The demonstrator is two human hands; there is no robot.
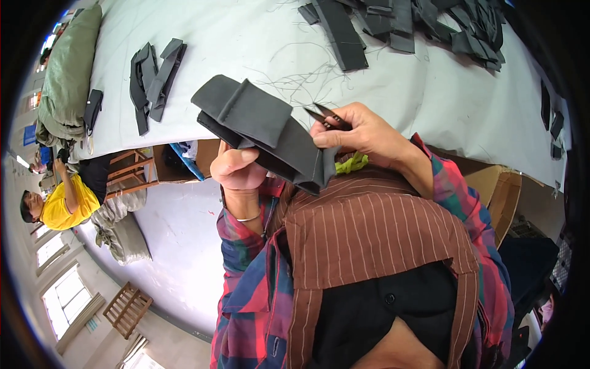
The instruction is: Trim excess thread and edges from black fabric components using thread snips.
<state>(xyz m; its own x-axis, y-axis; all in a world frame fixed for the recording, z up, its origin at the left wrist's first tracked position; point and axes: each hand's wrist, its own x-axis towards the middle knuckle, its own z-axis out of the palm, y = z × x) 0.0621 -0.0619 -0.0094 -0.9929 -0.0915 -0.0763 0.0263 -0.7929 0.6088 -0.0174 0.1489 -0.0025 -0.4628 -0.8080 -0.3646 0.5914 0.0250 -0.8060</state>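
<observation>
A folded dark grey fabric strip [258,117] with stitched seams is held up over the table's near edge. My left hand [236,169] is closed on it from below, the thumb pressing on its lower layer. In my right hand [375,138] is a pair of black thread snips [326,117], with the slightly parted blades pointing toward the strip. The right thumb also rests by the strip's near right end. Something yellow-green [351,163] shows under the right hand; whether it belongs to the snips I cannot tell.
Loose threads [301,71] lie on the white-covered table [233,31] beyond my hands. More dark strips [157,77] lie at left, and a pile of them [467,31] at far right. A cardboard box [501,197] stands below the right edge. A person in yellow [67,203] is at far left.
</observation>
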